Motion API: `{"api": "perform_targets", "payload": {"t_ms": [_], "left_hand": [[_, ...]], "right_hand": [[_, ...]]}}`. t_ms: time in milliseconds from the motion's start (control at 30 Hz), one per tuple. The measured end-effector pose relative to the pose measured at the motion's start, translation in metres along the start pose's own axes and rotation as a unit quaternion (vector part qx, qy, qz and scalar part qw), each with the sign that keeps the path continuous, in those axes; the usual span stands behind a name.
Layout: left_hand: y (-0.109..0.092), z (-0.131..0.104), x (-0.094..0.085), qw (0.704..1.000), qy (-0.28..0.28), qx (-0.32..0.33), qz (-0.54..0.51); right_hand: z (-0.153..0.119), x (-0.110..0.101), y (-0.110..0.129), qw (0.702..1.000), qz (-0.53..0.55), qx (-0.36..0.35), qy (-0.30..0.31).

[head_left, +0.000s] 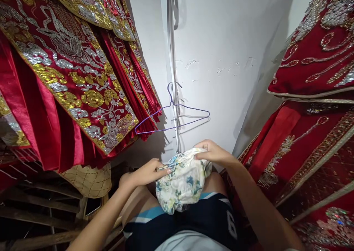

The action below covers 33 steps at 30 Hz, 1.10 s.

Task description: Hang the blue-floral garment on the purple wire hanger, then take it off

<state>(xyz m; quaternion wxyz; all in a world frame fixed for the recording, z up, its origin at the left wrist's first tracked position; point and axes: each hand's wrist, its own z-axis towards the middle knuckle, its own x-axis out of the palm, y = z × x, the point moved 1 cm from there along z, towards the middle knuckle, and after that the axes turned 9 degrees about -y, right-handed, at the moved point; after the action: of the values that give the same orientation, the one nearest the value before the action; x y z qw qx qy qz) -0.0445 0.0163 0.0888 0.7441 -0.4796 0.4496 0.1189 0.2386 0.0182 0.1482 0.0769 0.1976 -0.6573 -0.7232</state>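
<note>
A bunched white fabric piece with a blue, green and yellow floral print (184,182) lies over my lap, its upper edge gathered. My left hand (155,171) pinches the left end of that edge, thumb on top. At the right end, my right hand (208,151) grips the same edge between thumb and fingers. The cloth's exact kind cannot be made out. Just beyond my hands, a purple wire hanger (190,126) hangs against the wall with nothing on it.
Red garments with gold and silver embroidery (91,96) hang at the left. More red beaded garments (293,144) hang close at the right. A white wall (221,33) with a vertical strip stands ahead. Wooden slats (41,221) and a phone-like dark object (93,205) are at lower left.
</note>
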Motion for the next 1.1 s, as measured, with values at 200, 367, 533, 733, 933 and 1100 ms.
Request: {"api": "perform_targets", "payload": {"t_ms": [200,367,533,733,933,1100], "left_hand": [[0.000,-0.012,-0.031,0.976,-0.018,-0.025,0.217],[0.009,-0.019,-0.054,0.954,-0.134,-0.048,0.264],[0.019,-0.027,-0.073,0.946,-0.198,-0.099,0.238],[0.035,-0.036,-0.075,0.948,-0.221,-0.170,0.155],[0.032,-0.027,-0.076,0.957,-0.277,-0.083,0.034],[0.022,-0.022,-0.081,0.953,-0.215,-0.097,0.188]], "right_hand": [[0.025,-0.024,0.019,0.949,0.039,-0.161,-0.268],[0.071,-0.018,-0.010,0.897,0.196,-0.131,-0.373],[0.107,0.002,-0.030,0.936,0.120,-0.146,-0.298],[0.115,-0.003,-0.031,0.947,-0.130,-0.196,-0.217],[0.101,-0.024,-0.033,0.927,-0.185,-0.204,-0.254],[0.083,-0.028,-0.028,0.935,-0.175,-0.189,-0.244]]}}
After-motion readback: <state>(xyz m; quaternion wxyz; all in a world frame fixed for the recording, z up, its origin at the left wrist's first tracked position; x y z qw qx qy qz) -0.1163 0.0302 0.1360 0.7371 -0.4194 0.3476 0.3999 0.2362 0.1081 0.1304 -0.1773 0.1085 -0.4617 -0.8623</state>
